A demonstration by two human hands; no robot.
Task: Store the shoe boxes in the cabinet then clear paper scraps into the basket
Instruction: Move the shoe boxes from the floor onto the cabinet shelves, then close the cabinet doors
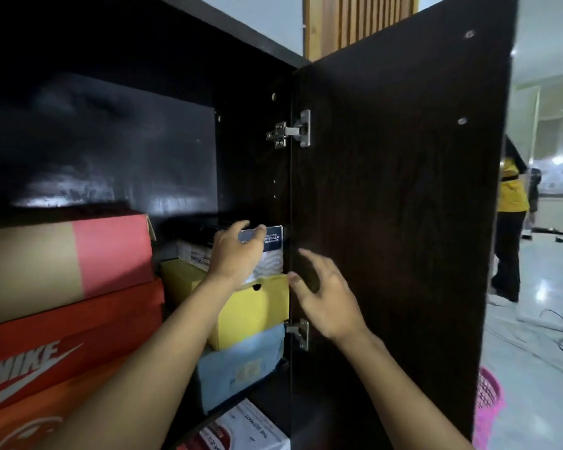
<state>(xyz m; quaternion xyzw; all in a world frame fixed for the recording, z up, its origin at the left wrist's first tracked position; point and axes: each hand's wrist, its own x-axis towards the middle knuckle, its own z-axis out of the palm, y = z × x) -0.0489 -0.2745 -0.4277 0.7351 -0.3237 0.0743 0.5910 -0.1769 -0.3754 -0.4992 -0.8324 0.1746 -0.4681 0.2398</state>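
A person's left hand (236,253) grips a white-and-navy shoe box (271,254) atop a yellow box (254,306) in the cabinet (251,173), the right hand (325,300) spread and empty; storing appears nearly done, with clearing scraps into the pink basket (488,407) yet to come.

Far right of my right hand (325,300), well apart from it: person (511,193) in yellow top and dark trousers, standing, partly hidden. Under that person, right of my wrist: glossy pale floor (533,371) with light reflections, white cable (530,320) trailing across it, thin dark loop beside. High above my right hand: vertical wooden slat panel (361,21), strip of pale wall (273,24) just left of it.
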